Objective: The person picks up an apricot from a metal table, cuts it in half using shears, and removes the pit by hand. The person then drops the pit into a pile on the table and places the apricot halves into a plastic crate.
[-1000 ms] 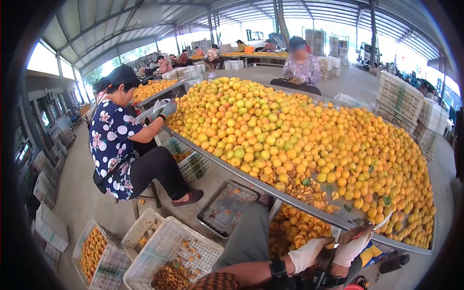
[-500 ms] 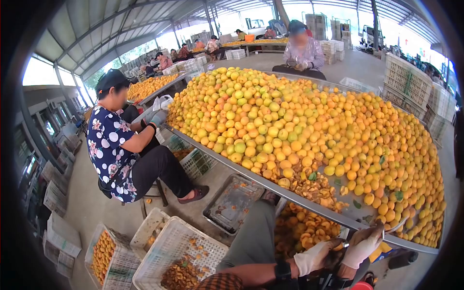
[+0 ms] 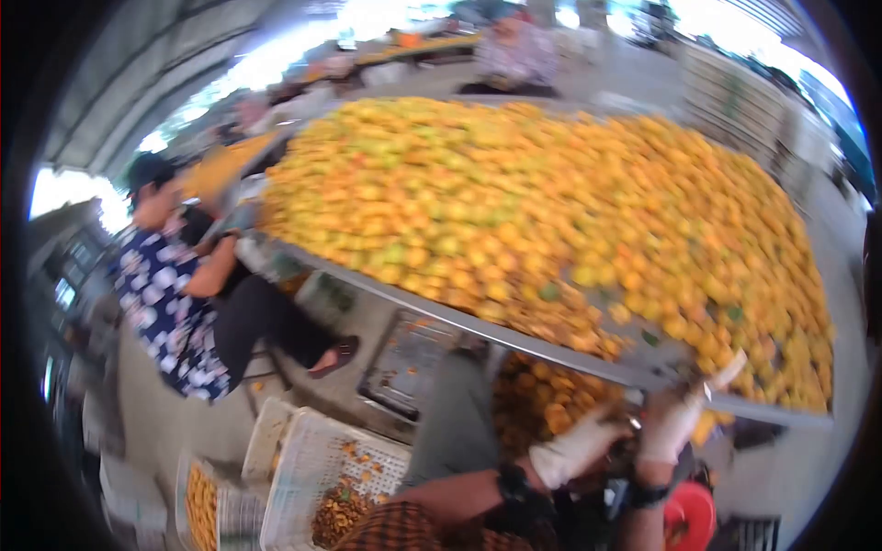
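Observation:
The view is smeared by motion. My left hand (image 3: pixel 579 448), in a pale glove with darker fingertips, is low over an apricot heap (image 3: pixel 537 395) below the table edge. Close beside it on the right, my right hand (image 3: pixel 669 422), also pale-gloved, is at the metal rim (image 3: pixel 551 354) of the table. One pale tip of it points up toward the apricots (image 3: pixel 514 220) piled there. Small bright glints show near the fingers of both hands; what they are, I cannot make out. Torn apricot pieces (image 3: pixel 588 331) lie along the near rim.
Left, a person in a flowered shirt (image 3: pixel 170 294) sits at the table; another person (image 3: pixel 514 55) sits across it. A white crate (image 3: pixel 294 468) with apricot scraps, a grey tray (image 3: pixel 390 367) and a red bucket (image 3: pixel 694 514) are on the floor. Stacked crates (image 3: pixel 730 87) stand at right.
The view has tilted and blurred, so the table and the seated people appear shifted left and up. Both my hands appear higher and slightly left; more of the red bucket shows.

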Demonstrator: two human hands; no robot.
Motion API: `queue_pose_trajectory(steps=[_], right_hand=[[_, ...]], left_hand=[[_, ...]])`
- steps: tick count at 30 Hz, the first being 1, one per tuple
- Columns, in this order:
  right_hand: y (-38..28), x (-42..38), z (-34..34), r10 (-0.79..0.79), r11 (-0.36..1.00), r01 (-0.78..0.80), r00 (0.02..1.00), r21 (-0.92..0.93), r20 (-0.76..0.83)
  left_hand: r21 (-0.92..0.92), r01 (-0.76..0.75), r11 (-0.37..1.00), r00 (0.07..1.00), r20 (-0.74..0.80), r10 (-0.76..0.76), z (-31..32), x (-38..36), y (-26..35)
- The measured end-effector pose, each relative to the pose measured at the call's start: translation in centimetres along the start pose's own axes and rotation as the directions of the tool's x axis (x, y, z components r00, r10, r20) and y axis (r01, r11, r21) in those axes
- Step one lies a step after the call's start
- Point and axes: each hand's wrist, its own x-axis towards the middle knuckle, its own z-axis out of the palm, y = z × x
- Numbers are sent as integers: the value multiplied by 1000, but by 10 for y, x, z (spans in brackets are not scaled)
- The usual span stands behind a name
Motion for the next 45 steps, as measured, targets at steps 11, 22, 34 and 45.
queue_pose_trajectory(steps=[11, 22, 34, 45], right_hand=[[-57, -31, 51, 205, 955, -167, 969, 243, -140], [-68, -36, 35, 122, 992, -123, 991, -23, -48], [-64, -81, 11, 353, 751, -21, 858, -660, 374], [-89, -71, 40, 84, 989, -82, 996, 123, -8]], left_hand=[[-615, 519, 594, 800, 106, -590, -5, -1, 50], [-503, 517, 692, 803, 7, -595, -8, -4, 63], [-383, 608, 696, 680, -202, -705, 1, -4, 68], [-412, 454, 790, 845, -84, -529, -9, -6, 59]])
